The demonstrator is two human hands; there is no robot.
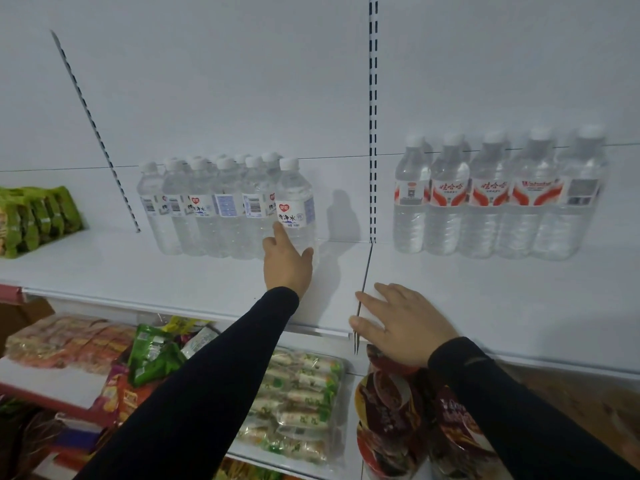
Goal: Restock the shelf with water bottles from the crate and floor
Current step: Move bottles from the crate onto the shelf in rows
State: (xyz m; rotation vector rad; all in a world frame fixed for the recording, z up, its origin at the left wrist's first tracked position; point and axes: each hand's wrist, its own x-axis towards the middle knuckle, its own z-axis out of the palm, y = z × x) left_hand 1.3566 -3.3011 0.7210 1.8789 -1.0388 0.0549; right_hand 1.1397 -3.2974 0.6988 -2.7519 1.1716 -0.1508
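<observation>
Your left hand [287,261] grips one water bottle [296,209]; right hand [398,323] rests flat on the shelf [173,271]; five red-labelled bottles [491,195] stand right.

Dim, cool, even light. A soft shadow falls at three o'clock of the front bottle [296,206]. Edges bow; corners blur.

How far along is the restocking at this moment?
Done: a blue-label group and a red-label row stand upright at the back of the shelf. In hand: the left hand holds the end bottle at the group's right, apparently setting it in place; the right hand rests flat on the shelf edge. Left: bare space between and in front of the groups. Crate and floor are out of view.
</observation>
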